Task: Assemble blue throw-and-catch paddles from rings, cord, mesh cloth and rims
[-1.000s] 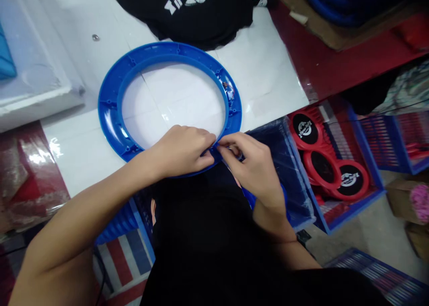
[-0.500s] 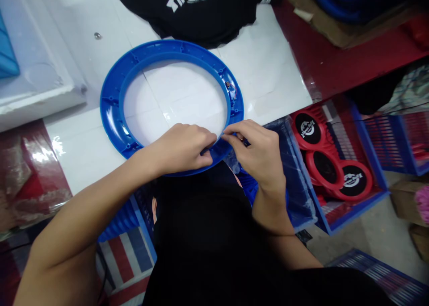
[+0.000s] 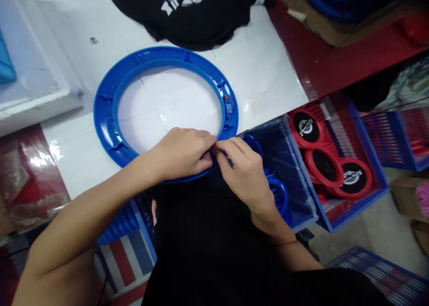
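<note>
A blue plastic ring (image 3: pixel 106 102) lies on the white tabletop with its ribbed, hollow side up. Small electronic parts with a red wire (image 3: pixel 229 105) sit in its right side. My left hand (image 3: pixel 186 152) is closed on the ring's near rim, fingers curled over it. My right hand (image 3: pixel 239 165) is pinched at the near right part of the ring, its fingertips meeting the left hand's. Whatever is between the right fingertips is too small and covered to make out.
Black printed fabric (image 3: pixel 201 24) lies beyond the ring. A small metal piece (image 3: pixel 93 40) rests at the upper left, near a white foam box (image 3: pixel 40 105). To the right stand a lined blue bin (image 3: pixel 288 163) and a crate (image 3: pixel 353 212) with red-rimmed discs (image 3: pixel 351 177).
The ring has turned slightly and shifted a little toward the lower left. My right hand moved right a little, then back left against my left hand's fingertips.
</note>
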A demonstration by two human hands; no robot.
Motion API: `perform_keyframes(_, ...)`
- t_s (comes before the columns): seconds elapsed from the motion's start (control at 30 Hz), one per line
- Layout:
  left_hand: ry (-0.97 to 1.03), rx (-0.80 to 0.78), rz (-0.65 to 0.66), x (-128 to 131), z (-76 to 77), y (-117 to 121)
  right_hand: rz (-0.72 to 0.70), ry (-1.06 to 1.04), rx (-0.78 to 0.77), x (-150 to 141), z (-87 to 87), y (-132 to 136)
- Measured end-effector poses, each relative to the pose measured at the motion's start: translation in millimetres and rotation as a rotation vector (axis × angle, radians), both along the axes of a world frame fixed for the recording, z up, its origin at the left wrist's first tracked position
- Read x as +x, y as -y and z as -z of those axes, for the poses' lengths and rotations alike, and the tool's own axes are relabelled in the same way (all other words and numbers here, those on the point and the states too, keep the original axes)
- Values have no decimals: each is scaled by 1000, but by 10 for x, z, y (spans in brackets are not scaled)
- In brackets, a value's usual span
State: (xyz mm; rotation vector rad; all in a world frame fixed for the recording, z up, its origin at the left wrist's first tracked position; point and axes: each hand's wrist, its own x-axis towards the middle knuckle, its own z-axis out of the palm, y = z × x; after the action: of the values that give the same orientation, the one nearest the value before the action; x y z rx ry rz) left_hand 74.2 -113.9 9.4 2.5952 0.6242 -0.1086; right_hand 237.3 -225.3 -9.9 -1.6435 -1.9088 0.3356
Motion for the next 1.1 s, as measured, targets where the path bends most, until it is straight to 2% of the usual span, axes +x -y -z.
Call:
perform_keyframes(0.13, -6, -39, 9, -41, -19, -38, -9, -120, -30, 107, -67, 15)
perform_keyframes(0.4, -28, -107, 14, -33, -58, -98, 19, -48, 121, 120, -57, -131)
perform_keyframes(0.73, 15, -127, 34, -88, -70, -136, 64, -39, 41, 118, 40, -177)
perform_keyframes(0.87, 6, -112, 37, -75, -83, -126, 77, 3, 59, 65, 87, -144)
perform_keyframes(1.03, 5, -15, -33, 11, -23, -79, 76, 71, 58, -23, 86, -62)
perform_keyframes(1.1, 9, -20, -5, 11, -10, -81, 78, 61, 50, -55, 85, -32)
